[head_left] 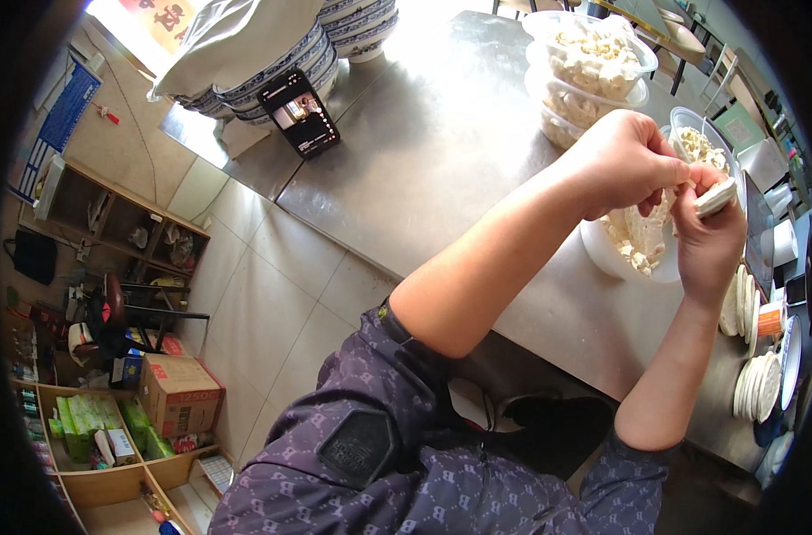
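My right hand (713,241) grips a pale round flatbread piece (716,198), its edge standing out past the fingers. Fingers pinched, my left hand (622,165) meets it at the bread's near side; the bit between its fingertips is mostly hidden. Below both hands sits a white bowl (600,255) with small torn bread bits (639,259) and a larger bread piece in it, partly covered by my hands. Just beyond, a clear plastic tub (682,116) contains more bread crumbs. Stacked clear tubs (535,85) full of torn bread stand beyond my left hand.
Whole flatbreads (756,388) are stacked at the right by a white plate (790,361) and an orange-labelled tub (770,318). On the steel table (406,134), a phone (301,114) leans against blue-and-white bowls (312,67). Shelves and a cardboard box (180,395) stand at left.
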A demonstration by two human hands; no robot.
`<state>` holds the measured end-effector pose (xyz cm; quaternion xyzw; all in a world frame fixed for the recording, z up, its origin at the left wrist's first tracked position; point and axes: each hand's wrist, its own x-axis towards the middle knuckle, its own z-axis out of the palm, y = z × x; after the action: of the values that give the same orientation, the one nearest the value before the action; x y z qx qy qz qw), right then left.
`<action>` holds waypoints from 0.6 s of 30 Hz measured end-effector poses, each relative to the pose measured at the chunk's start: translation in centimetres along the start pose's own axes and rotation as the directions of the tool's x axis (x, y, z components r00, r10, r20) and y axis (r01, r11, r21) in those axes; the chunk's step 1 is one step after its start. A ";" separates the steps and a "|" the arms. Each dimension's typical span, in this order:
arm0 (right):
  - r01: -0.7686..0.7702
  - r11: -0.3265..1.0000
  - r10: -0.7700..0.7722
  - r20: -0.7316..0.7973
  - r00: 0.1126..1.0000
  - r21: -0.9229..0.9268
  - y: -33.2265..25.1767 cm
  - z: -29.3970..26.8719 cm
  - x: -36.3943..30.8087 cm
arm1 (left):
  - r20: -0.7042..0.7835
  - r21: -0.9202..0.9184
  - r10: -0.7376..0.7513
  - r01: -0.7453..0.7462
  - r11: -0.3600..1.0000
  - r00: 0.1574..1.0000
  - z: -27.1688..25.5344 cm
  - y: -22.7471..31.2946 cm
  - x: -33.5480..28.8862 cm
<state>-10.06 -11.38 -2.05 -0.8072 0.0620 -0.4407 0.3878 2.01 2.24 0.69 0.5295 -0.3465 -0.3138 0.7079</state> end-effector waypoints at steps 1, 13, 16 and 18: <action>0.073 0.990 -0.074 -0.006 0.997 -0.124 -0.2 0.1 -0.1 | 0.002 0.007 -0.042 0.042 0.999 0.999 -0.2 0.0 0.0; -0.448 0.768 0.385 0.229 0.894 0.458 0.0 -0.4 0.5 | -0.070 0.115 0.114 -0.105 0.988 0.991 0.5 -0.3 -0.2; -0.405 0.898 0.367 0.212 0.906 0.174 -0.3 -0.7 0.6 | -0.106 0.228 0.066 -0.040 0.973 0.992 0.3 -0.2 -0.2; -0.185 0.980 0.170 0.175 0.970 0.073 -0.7 -0.7 0.5 | -0.085 0.134 -0.018 0.030 0.991 0.996 0.2 -0.1 -0.2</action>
<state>-10.42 -11.56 -1.03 -0.8145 0.0814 -0.3370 0.4651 1.70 2.28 0.64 0.5931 -0.3304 -0.2756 0.6805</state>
